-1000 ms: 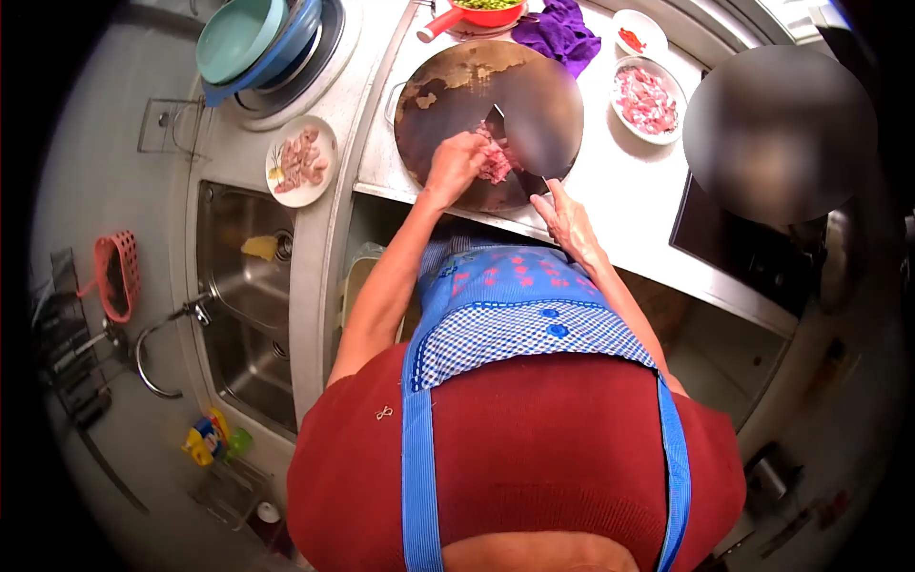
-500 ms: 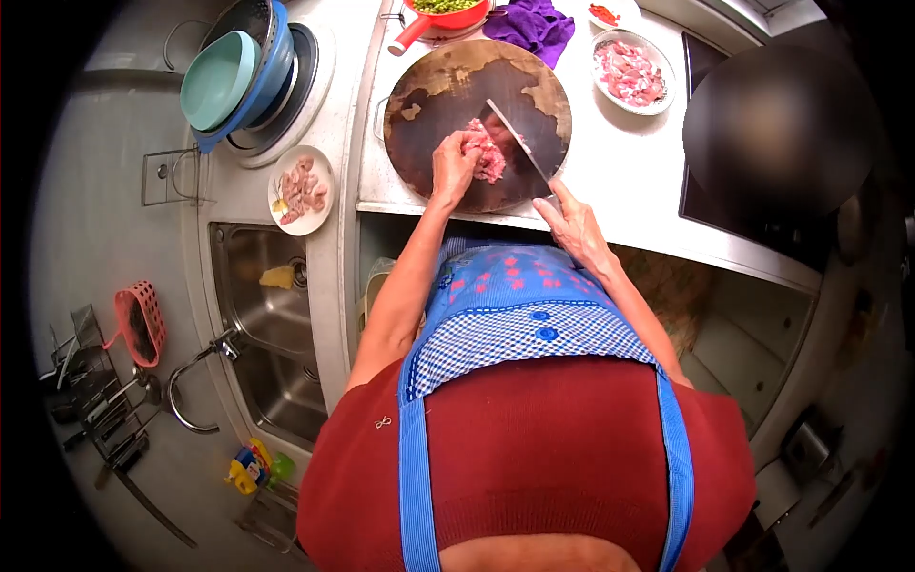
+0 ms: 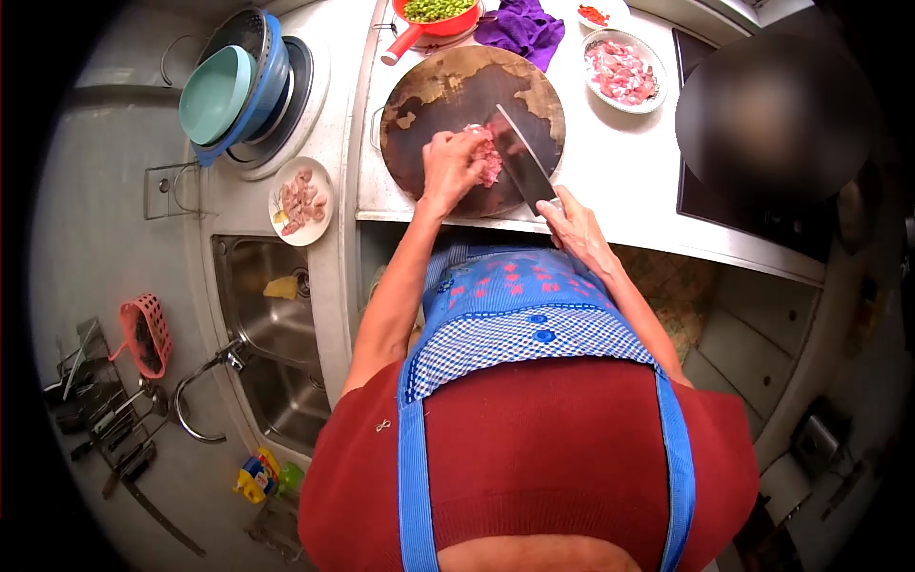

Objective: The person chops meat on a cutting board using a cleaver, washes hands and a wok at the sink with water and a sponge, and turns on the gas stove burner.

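A round dark chopping board (image 3: 419,95) lies on the white counter. Pink chopped meat (image 3: 490,164) is heaped near its middle. My left hand (image 3: 452,170) rests on the left side of the heap, its fingers bent and pressed onto the meat. My right hand (image 3: 576,227) is wrapped round the handle of a cleaver (image 3: 522,160) at the board's lower right edge. The blade slants up and left, close against the right side of the meat, its broad face showing.
Round about are a bowl of sliced meat (image 3: 624,71), a red pan of green pieces (image 3: 410,36), a purple cloth (image 3: 522,30), a plate of meat (image 3: 305,200), a sink (image 3: 276,334), stacked basins (image 3: 217,93) and a dark cooktop (image 3: 753,214).
The cleaver's blade has tilted, showing more of its face than half a second ago. My left hand now covers more of the meat's left side. The whole view has shifted slightly.
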`<state>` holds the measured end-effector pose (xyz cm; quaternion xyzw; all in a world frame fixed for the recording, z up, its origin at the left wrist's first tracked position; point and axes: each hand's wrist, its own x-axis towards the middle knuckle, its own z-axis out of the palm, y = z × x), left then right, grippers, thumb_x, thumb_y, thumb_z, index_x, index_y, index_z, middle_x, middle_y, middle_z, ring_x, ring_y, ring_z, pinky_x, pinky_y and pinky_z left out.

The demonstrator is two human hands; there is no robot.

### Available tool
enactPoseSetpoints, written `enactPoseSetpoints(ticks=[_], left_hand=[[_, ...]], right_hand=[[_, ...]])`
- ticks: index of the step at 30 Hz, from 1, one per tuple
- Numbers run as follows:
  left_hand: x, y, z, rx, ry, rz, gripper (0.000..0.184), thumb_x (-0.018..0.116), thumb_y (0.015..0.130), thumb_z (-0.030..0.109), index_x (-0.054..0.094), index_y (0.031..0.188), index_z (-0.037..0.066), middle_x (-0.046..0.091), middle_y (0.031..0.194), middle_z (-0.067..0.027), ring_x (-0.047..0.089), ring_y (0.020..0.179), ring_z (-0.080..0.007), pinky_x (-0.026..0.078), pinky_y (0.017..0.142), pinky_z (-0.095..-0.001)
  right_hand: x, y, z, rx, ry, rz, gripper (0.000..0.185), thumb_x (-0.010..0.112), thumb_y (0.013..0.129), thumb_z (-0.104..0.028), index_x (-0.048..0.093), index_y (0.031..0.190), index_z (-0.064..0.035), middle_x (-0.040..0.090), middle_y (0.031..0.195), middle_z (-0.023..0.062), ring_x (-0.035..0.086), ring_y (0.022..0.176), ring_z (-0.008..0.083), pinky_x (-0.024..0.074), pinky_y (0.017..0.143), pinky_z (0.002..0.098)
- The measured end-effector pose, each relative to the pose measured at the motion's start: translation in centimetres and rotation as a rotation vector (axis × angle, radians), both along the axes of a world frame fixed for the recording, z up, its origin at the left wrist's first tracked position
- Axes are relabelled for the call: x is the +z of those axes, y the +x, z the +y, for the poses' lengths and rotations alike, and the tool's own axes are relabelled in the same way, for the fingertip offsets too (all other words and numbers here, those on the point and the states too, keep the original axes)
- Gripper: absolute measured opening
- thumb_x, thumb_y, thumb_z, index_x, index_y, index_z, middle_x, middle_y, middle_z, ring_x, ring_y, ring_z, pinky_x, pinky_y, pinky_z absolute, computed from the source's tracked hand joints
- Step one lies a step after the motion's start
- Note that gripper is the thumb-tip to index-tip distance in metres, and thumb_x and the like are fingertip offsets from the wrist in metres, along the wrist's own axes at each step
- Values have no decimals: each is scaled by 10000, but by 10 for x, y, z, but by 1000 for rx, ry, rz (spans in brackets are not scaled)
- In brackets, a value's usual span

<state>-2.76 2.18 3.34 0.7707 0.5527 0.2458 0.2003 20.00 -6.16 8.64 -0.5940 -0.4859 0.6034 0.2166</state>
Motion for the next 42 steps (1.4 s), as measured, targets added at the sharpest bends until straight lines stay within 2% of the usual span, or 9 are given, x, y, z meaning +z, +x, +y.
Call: enactPoseSetpoints(ticks=[2, 8, 11, 17, 20, 25, 29, 35, 42], left_hand=[[-6, 18, 4, -67, 142, 154, 507, 745, 625, 210, 597, 1109, 175, 582, 1078, -10, 493, 1039, -277, 390, 839, -409], [-27, 18, 30, -179, 33, 383, 183, 638, 728, 181, 617, 898, 115, 633, 893, -64, 589, 830, -289, 391, 630, -426], [-8, 10, 28, -49, -33, 125, 91, 578, 773, 175, 578, 772, 84, 620, 761, -88, 601, 781, -315, 365, 621, -456], [-8, -6, 9, 137, -320, -294, 210, 581, 862, 250, 644, 971, 82, 662, 786, -124, 654, 705, -211, 480, 652, -306], [-26, -16, 4, 218, -400, -388, 139, 594, 850, 133, 626, 939, 30, 666, 766, -71, 641, 700, -150, 488, 657, -265], [12, -31, 2, 100, -467, -838, 140, 551, 848, 3, 624, 965, 27, 646, 863, 2, 603, 795, -70, 481, 703, -195], [18, -27, 0, -27, 170, 192, 239, 698, 749, 200, 666, 972, 120, 647, 1007, -18, 587, 886, -197, 474, 750, -322], [-15, 40, 8, -108, 195, 239, 276, 698, 735, 282, 636, 979, 170, 582, 1010, -11, 518, 931, -233, 388, 757, -401], [-3, 26, 27, -65, 50, 157, 96, 598, 831, 187, 644, 824, 102, 659, 778, -46, 633, 640, -205, 425, 649, -349]], right_hand=[[-3, 7, -5, -67, -24, 0, 319, 527, 911, -325, 495, 1017, -27, 480, 542, 40, 478, 460, 120, 392, 436, 291], [-12, 15, -14, -148, -60, 12, 338, 532, 911, -326, 501, 1037, -14, 474, 532, 26, 469, 449, 100, 379, 414, 266], [-9, 13, -15, -126, 5, 13, 340, 535, 911, -330, 510, 1056, -23, 484, 540, 26, 471, 461, 93, 373, 429, 256], [-8, 0, -7, -4, 73, -36, 352, 539, 903, -320, 504, 1111, -38, 537, 622, 109, 538, 580, 194, 429, 565, 339], [-26, -7, -2, 153, 225, -146, 338, 529, 892, -317, 481, 1067, -31, 569, 693, 214, 594, 685, 356, 443, 649, 420], [-30, -11, 1, 141, 169, -137, 336, 513, 906, -325, 473, 1049, -24, 569, 670, 204, 593, 633, 328, 442, 603, 411], [-17, -7, -2, 29, -32, 35, 344, 509, 917, -340, 485, 1045, -21, 532, 589, 95, 533, 505, 177, 423, 491, 328], [-13, 12, -8, -153, -21, 7, 321, 518, 920, -336, 482, 970, -21, 474, 534, 28, 462, 440, 101, 379, 408, 259], [-15, 19, -7, -162, -16, 59, 295, 530, 919, -309, 489, 981, -24, 471, 522, 26, 460, 436, 100, 368, 402, 262]])
